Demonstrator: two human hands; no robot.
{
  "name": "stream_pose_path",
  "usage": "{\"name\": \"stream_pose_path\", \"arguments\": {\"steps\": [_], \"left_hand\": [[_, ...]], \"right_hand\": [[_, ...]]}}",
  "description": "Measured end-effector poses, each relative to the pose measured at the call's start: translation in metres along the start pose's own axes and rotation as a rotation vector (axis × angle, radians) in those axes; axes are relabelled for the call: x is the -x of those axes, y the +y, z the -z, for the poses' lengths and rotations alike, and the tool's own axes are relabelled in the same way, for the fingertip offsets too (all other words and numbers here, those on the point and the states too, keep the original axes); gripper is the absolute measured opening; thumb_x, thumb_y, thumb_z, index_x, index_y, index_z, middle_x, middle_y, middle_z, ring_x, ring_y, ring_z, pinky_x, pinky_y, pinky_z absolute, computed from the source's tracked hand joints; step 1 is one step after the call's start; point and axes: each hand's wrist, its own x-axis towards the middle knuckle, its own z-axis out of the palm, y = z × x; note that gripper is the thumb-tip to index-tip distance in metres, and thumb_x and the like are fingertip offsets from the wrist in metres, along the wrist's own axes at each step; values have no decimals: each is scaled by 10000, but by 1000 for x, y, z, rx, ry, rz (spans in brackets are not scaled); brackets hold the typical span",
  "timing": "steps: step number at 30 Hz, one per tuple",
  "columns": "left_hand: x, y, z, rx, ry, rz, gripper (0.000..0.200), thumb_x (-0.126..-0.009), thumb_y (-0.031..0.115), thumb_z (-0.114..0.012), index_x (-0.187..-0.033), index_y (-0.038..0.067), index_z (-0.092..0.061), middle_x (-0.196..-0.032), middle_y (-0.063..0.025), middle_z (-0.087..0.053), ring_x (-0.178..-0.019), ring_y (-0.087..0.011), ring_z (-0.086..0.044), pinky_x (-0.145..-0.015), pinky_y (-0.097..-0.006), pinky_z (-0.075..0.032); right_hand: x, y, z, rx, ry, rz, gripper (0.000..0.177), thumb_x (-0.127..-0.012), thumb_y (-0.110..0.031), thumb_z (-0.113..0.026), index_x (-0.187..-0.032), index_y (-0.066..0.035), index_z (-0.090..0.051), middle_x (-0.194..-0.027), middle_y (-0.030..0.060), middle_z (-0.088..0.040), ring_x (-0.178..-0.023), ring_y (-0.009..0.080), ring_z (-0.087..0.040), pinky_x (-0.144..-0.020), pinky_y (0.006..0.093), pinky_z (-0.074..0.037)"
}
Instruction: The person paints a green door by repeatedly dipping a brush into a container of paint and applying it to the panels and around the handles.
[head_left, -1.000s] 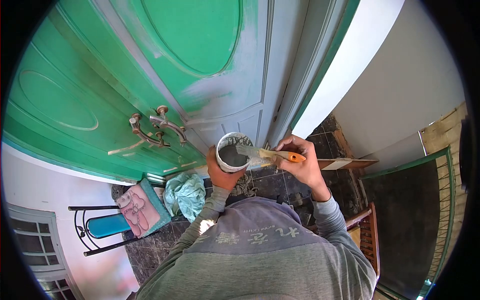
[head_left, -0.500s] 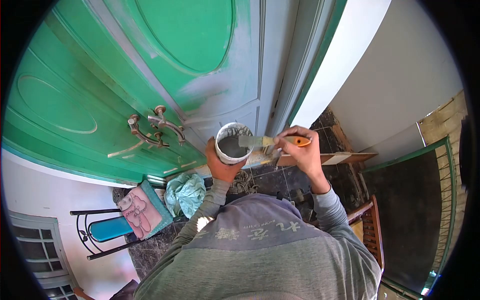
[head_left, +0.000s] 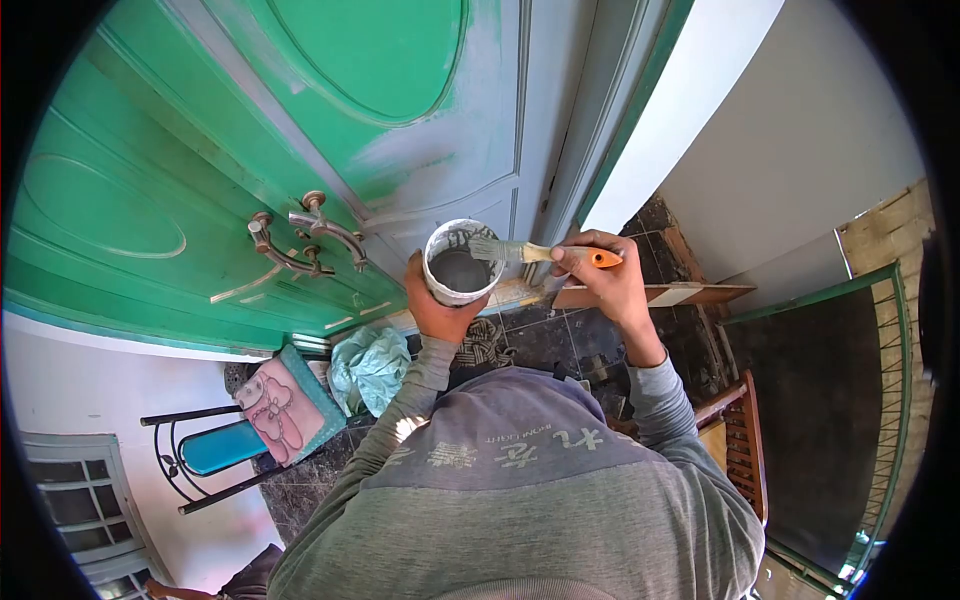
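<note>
Wearer: a person in a grey long-sleeved top (head_left: 520, 500), facing the door.
Left hand: the left hand (head_left: 440, 312) is wrapped around the cup, gripping its outer side.
Cup: the white cup (head_left: 436, 282) is held in front of the door, mouth up, with grey paint (head_left: 459, 271) inside and smears on its inner wall.
Right hand: the right hand (head_left: 608, 278) grips the brush by its handle, between thumb and fingers.
Brush: the brush (head_left: 537, 253) lies roughly level, bristles over the cup's mouth; contact with the rim cannot be confirmed.
Door: the door (head_left: 400, 60) is green, partly coated grey, with two curved metal handles (head_left: 335, 235).
Floor: dark tiles (head_left: 540, 342); a pale green plastic bag (head_left: 370, 370) sits beside a chair (head_left: 283, 412) with a pink-and-teal seat.
Far side: a barred window (head_left: 85, 495) in the white wall; another person's arm (head_left: 180, 592) near it.
</note>
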Motion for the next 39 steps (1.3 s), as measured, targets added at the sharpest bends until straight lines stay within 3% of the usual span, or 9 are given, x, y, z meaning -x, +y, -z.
{"name": "stream_pose_path", "arguments": {"steps": [3, 16, 22, 25, 28, 31, 34, 37, 39], "left_hand": [[-4, -1, 2, -19, 7, -27, 1109, -531, 284, -1004, -1424, -5, -414, -1325, -198, -559, -1232, -369, -572, -1041, -473, -466], [-11, 8, 0, 22, 2, 29, 1062, -543, 293, -998, -1402, 7, -443, -1295, -190, -584, -1204, -352, -595, -1025, -448, -481], [-17, 4, 4, 92, 84, 18, 1021, -565, 278, -1003, -1378, -3, -452, -1272, -178, -601, -1175, -320, -618, -1008, -434, -494], [-19, 7, 17, 107, 81, 41, 1044, -583, 276, -1006, -1400, -19, -428, -1291, -176, -598, -1181, -299, -621, -1021, -411, -497], [-17, -1, 37, 152, 19, 106, 1078, -594, 196, -1003, -1451, -9, -381, -1404, -156, -533, -1282, -261, -560, -1109, -401, -442], [-19, -3, 58, 189, -5, 126, 1052, -612, 160, -994, -1450, -9, -380, -1397, -152, -541, -1276, -248, -563, -1105, -407, -452], [-22, -4, 82, 182, -54, 149, 1032, -625, 149, -988, -1448, -8, -383, -1384, -150, -550, -1256, -247, -577, -1094, -405, -464], [-27, -11, 99, 208, -46, 165, 1015, -636, 147, -985, -1446, -6, -392, -1372, -150, -558, -1241, -249, -584, -1084, -400, -471], [-31, -14, 109, 182, -57, 152, 1012, -640, 146, -983, -1447, -7, -392, -1375, -151, -558, -1241, -250, -585, -1083, -400, -471]], "right_hand": [[-1, 6, 1, -224, 57, -20, 208, -933, -122, -762, -987, 68, -697, -813, 108, -740, -741, 142, -732, -640, 238, -589], [-5, 6, 0, -245, 39, -4, 204, -927, -57, -731, -1094, 53, -692, -829, 114, -735, -716, 132, -718, -637, 234, -574], [-44, 47, -14, -535, 274, -81, 237, -963, -172, -717, -1068, 39, -706, -894, 107, -744, -800, 165, -734, -672, 249, -552], [-89, 35, -43, -502, 441, 135, 285, -952, -209, -755, -1059, 52, -715, -904, 107, -748, -823, 176, -738, -692, 269, -572], [-141, 34, -71, -318, 546, 497, 201, -941, -143, -754, -1055, 21, -730, -947, 119, -756, -827, 209, -750, -709, 317, -604], [-167, 38, -81, 354, 628, 999, 183, -903, -120, -763, -1051, -16, -739, -964, 131, -749, -815, 254, -748, -720, 342, -610], [-161, 90, -123, 483, 348, 964, 200, -868, -132, -773, -1043, -40, -743, -967, 134, -733, -814, 290, -729, -709, 358, -601], [-144, 101, -154, 376, 146, 817, 187, -891, -155, -758, -1049, -56, -748, -957, 115, -736, -809, 299, -725, -703, 375, -596], [-153, 94, -142, 394, 93, 750, 180, -879, -104, -770, -1048, -47, -744, -980, 123, -745, -838, 280, -739, -725, 354, -597]]}}
